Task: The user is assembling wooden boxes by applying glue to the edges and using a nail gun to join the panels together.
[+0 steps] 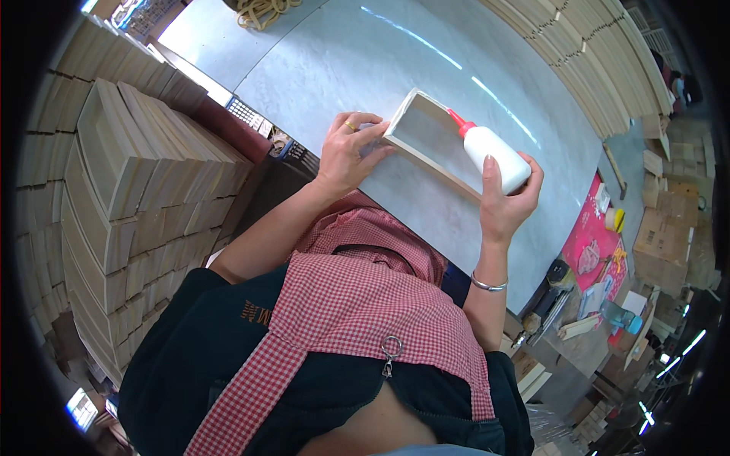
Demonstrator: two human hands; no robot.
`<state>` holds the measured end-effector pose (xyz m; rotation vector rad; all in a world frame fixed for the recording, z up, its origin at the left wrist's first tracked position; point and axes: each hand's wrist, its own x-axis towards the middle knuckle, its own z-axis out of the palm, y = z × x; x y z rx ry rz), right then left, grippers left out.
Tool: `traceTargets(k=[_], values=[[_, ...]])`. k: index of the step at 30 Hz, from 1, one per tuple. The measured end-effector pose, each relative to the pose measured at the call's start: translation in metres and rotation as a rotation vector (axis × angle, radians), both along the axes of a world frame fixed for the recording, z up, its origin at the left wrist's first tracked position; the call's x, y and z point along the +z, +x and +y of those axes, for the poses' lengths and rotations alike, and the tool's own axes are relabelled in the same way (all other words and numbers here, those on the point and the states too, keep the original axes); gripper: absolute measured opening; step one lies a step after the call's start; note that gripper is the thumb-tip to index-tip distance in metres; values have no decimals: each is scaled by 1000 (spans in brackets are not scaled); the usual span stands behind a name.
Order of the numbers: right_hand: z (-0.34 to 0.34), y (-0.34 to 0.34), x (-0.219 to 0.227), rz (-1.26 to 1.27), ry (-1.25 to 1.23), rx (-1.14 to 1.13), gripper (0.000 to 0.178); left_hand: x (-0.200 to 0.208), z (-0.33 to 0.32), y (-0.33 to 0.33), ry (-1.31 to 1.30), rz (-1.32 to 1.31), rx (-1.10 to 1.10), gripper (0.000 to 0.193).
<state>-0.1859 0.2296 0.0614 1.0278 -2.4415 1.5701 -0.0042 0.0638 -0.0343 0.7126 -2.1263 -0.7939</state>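
Note:
My left hand (352,150), a ring on one finger, pinches the left end of a pale wooden frame (435,169). The frame is a narrow rectangle with an open middle, held over the grey tabletop (304,83). In my right hand (508,199) is a white glue bottle (493,156), tilted so that its red nozzle (461,122) points up and left. The nozzle tip is at the frame's far rail; whether it touches the wood I cannot tell. Bottle and hand hide the frame's right end.
Tall stacks of wooden frames (114,175) rise at my left. More pale wooden strips (578,45) are piled at the far right. Yellowish bands (262,11) lie at the table's far edge. A pink sheet (589,243) and a clear bottle (620,315) are on the right.

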Motion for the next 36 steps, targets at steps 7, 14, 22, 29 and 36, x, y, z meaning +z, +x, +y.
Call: traceTargets(k=[7,14,22,29,36], values=[[43,-14,3,26,45,-128,46,2,0,-2,-12,9,-18,38],[86,-30,5,81,48,-262,47,5,1,-2,-10,-45,-11,37],[129,-43,4,104,81,-411,45,6,2,-3,-20,-74,-10,37],[142,-42,8,112,100,-453,43,3,3,-1,-14,-98,0,35],[160,-22,12,102,124,-433,44,-1,2,-2,-28,-113,6,35]])
